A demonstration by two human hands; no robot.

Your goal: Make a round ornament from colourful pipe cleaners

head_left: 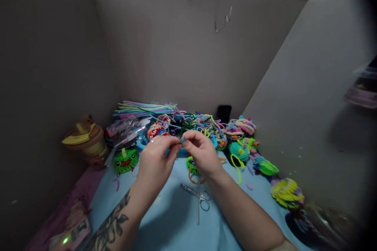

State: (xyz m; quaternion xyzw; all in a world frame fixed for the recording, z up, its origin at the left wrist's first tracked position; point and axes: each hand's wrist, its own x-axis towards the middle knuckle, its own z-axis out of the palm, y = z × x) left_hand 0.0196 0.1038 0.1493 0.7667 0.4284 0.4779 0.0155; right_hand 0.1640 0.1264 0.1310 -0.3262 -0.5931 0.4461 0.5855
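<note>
My left hand and my right hand meet at the fingertips in the middle of the view. Pinched between them is a short blue pipe cleaner, mostly covered by the fingers. Below my right hand lies a green fuzzy figure, partly hidden, with an orange pipe cleaner curved beside it. Scissors rest on the blue cloth under my hands, next to a thin pale stick. To the left of my left hand sits a green fuzzy creature with eyes and a red mouth.
Behind my hands a blue basket holds tangled pipe cleaners, with a bundle of straight ones at the back left. Fuzzy coloured pieces line the right side. A brown pot-like container stands left. Grey walls enclose the table.
</note>
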